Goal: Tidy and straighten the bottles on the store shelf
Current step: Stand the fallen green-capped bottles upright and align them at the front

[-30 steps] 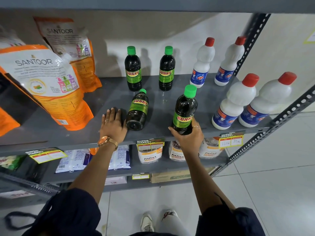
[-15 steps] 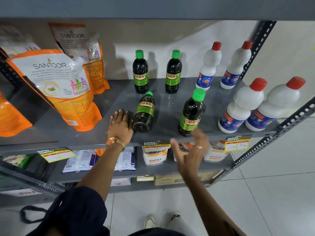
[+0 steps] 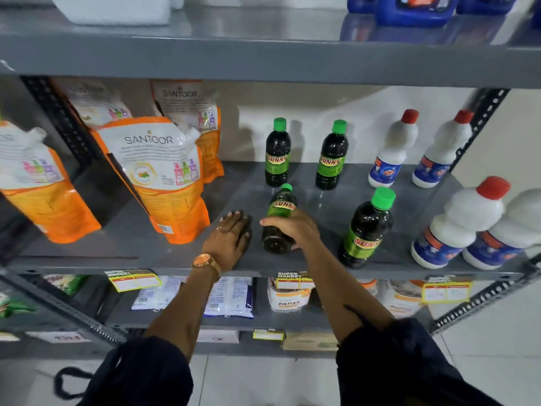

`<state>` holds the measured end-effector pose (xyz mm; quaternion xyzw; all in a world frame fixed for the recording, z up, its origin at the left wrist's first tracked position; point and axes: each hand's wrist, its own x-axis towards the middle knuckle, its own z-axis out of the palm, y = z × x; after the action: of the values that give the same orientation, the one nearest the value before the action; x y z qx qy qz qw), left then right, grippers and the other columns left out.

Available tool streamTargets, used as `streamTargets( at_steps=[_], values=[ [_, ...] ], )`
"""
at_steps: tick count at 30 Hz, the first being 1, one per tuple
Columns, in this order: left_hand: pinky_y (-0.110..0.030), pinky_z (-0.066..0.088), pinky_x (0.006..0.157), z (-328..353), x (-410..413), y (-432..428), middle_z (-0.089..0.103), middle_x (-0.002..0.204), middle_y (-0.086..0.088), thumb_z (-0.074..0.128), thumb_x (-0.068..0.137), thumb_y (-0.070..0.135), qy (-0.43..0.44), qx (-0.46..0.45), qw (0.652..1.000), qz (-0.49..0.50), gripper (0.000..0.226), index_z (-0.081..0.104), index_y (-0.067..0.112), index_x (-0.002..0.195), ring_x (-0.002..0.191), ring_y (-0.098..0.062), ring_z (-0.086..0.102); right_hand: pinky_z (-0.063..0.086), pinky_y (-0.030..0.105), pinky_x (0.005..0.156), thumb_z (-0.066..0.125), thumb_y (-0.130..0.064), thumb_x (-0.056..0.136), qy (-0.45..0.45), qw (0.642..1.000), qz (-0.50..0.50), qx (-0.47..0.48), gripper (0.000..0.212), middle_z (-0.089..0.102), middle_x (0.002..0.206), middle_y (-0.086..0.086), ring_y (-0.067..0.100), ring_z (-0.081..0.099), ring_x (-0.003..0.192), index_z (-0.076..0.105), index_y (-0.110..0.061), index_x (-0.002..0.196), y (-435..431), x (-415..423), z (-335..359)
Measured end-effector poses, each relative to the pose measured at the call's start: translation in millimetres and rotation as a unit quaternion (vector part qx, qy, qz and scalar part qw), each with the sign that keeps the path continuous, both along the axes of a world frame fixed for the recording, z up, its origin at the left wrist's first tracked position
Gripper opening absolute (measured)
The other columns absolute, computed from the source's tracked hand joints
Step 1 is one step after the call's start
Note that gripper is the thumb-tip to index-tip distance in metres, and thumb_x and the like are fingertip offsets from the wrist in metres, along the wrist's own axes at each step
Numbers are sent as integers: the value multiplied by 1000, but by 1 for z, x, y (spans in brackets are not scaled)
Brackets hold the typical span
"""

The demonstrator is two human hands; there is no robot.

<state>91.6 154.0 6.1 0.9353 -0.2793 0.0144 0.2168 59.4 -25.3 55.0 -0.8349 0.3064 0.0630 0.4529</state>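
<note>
Grey shelf (image 3: 181,253) held four dark Sunny bottles with green caps. Two stood upright at the back (image 3: 277,153) (image 3: 332,156). A third stood upright near the front edge (image 3: 366,230), right of centre. The fourth, the fallen bottle (image 3: 279,219), lay on its side between the hands, cap pointing toward the back and base toward the shelf edge.

Right hand (image 3: 295,230) was wrapped over the fallen bottle's lower body, fingers curled round it, thumb side on the left. Left hand (image 3: 231,238) lay flat on the shelf just beside that bottle, palm down, fingers spread slightly, not gripping anything; a gold watch (image 3: 206,262) sat on the wrist.

White bottles with red caps (image 3: 392,150) (image 3: 459,227) stood at the right end, two at the back, two at the front. Orange Santoor pouches (image 3: 164,177) stood on the left. Yellow price tags (image 3: 133,281) hung on the shelf's front edge.
</note>
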Motion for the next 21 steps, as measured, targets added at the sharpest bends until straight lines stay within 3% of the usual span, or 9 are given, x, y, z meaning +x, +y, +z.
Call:
streamTargets(
  at_steps=[5,9,13,17,21],
  values=[
    [-34,13,122,-5,2,1,26,156,-11,39,99,27,-10,-11,1000,0,47,34,14,144,146,-25,19,56,35,77,84,-52,54,-179,983,-35,-5,60,71,93,2,20,68,87,65,-16,99,-4,14,-11],
    [-35,13,122,-8,5,1,25,157,-7,36,99,31,-6,2,1000,2,48,31,17,145,147,-23,17,51,36,85,88,-38,59,-319,946,-39,-38,75,62,110,8,23,60,101,50,-11,117,-3,19,-15],
    [-35,12,122,-11,7,2,23,158,-6,35,99,34,0,3,1000,2,49,29,19,146,147,-21,15,33,12,88,91,-33,56,-370,926,-43,-69,89,55,121,8,19,51,111,44,-7,128,-1,16,-30],
    [-31,9,122,-11,6,2,22,158,-5,35,99,34,-6,7,1000,6,50,28,19,146,147,-21,14,45,31,91,93,-35,49,-373,922,-67,-77,94,54,121,9,22,54,108,44,-7,125,4,13,-37],
    [-32,10,121,-10,5,2,24,158,-5,35,99,35,-7,5,1000,7,50,29,19,146,147,-21,15,52,31,85,95,-36,46,-357,932,-69,22,88,61,113,6,18,61,100,50,-10,117,3,13,-40]
  ],
)
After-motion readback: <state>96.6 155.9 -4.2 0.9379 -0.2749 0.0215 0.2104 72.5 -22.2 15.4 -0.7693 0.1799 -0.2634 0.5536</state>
